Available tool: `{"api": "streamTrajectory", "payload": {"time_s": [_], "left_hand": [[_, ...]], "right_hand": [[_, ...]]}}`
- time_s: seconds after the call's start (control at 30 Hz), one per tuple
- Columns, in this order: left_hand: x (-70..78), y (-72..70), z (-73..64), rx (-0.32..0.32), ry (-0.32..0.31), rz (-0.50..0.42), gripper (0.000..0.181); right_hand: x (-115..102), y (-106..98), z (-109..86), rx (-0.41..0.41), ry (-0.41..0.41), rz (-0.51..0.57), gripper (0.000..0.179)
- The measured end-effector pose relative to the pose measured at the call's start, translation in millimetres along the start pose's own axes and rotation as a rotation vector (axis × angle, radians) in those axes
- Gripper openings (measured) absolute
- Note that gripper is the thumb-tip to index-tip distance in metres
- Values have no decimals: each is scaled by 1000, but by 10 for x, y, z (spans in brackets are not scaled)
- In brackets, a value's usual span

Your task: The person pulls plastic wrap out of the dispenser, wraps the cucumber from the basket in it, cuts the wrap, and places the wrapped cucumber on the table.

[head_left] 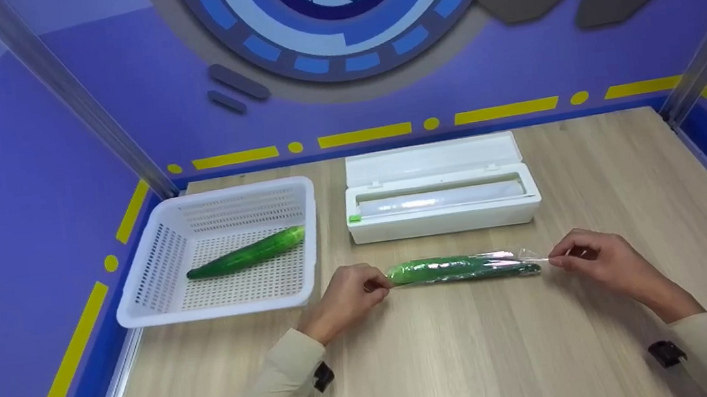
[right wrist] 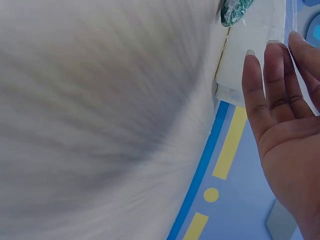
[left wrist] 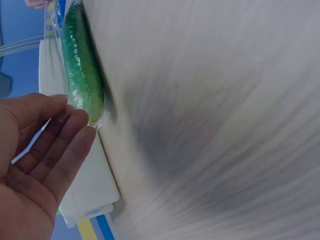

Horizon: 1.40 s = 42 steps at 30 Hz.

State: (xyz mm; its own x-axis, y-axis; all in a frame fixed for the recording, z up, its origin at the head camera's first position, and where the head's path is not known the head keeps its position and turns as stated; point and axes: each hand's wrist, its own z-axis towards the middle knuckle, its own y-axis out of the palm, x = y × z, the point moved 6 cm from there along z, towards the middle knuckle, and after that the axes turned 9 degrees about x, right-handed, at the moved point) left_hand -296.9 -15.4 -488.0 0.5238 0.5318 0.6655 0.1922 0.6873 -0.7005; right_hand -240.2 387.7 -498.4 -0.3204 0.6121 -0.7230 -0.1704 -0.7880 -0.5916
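A cucumber (head_left: 443,270) wrapped in clear plastic film lies on the table between both hands. At its pale left end, the left hand (head_left: 353,295) pinches the film between thumb and fingertips; the left wrist view shows the wrapped cucumber (left wrist: 82,65) just past those fingertips. Beyond the dark right end, the right hand (head_left: 601,262) pinches a stretched tail of the plastic film (head_left: 534,256). In the right wrist view, the film strip runs up from between the thumb and index finger of the right hand (right wrist: 285,115), with the cucumber's dark tip (right wrist: 234,12) nearby.
Behind the wrapped cucumber stands a white film dispenser box (head_left: 444,222), its lid raised and a roll of film (head_left: 441,198) inside. At left is a white perforated basket (head_left: 222,311) holding an unwrapped cucumber (head_left: 246,255). Blue-purple panels (head_left: 113,106) border the table (head_left: 474,359).
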Motion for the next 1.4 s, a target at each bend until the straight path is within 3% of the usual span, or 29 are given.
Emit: {"api": "streamTrajectory", "payload": {"time_s": [0.53,0.83,1.1,1.4], "left_hand": [[-54,68,-32,6,-23,-40,7],[-99,93,-48,-3,-31,-7,6],[-147,145,-28,37,-64,-27,4],[-194,176,-27,93,-130,-17,11]], "right_hand": [[-15,56,-29,-21,-91,-42,30],[-4,117,-52,-44,-120,-38,28],[19,194,-69,-59,-122,-38,26],[21,234,-53,-20,-144,-77,28]]}}
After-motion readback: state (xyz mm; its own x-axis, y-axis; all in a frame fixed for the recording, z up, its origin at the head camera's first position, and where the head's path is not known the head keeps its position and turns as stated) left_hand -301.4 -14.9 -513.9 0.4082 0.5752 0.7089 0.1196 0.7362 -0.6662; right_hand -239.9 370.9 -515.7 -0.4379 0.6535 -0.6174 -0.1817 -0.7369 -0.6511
